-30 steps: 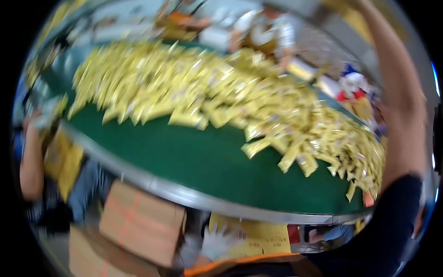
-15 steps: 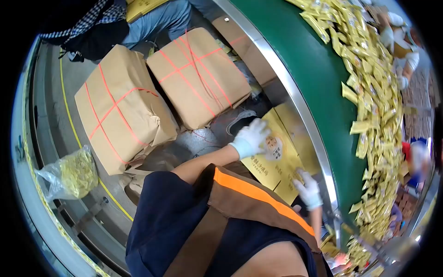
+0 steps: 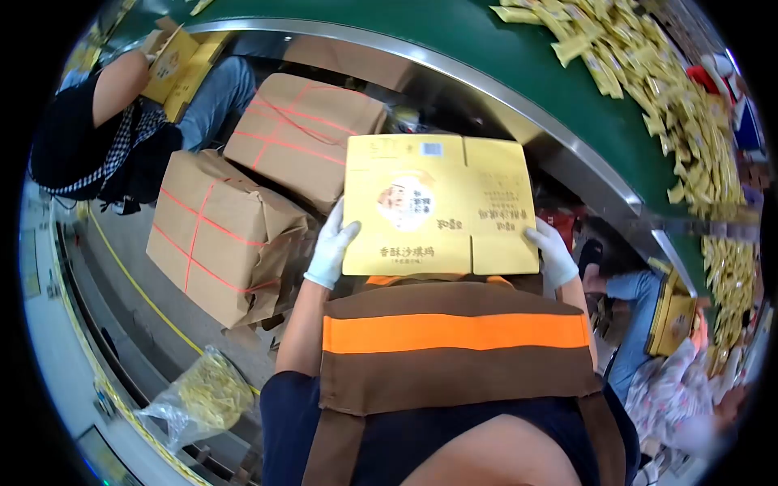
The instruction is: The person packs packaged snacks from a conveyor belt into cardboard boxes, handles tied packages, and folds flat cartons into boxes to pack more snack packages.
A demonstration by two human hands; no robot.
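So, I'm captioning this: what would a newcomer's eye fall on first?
Probably the flat yellow printed cardboard, held centrally between the wearer's white-gloved left hand and right hand. Next, the shiny yellow packets heaped on the green surface at upper right, then two brown-paper parcels bound with red cord at left.

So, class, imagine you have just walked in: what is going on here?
The person's left hand and right hand, both in white gloves, hold a flat yellow carton by its two sides, in front of the body. Yellow packets lie heaped on a green work surface. Two brown parcels tied with red string sit to the left, near a clear bag with yellow contents.
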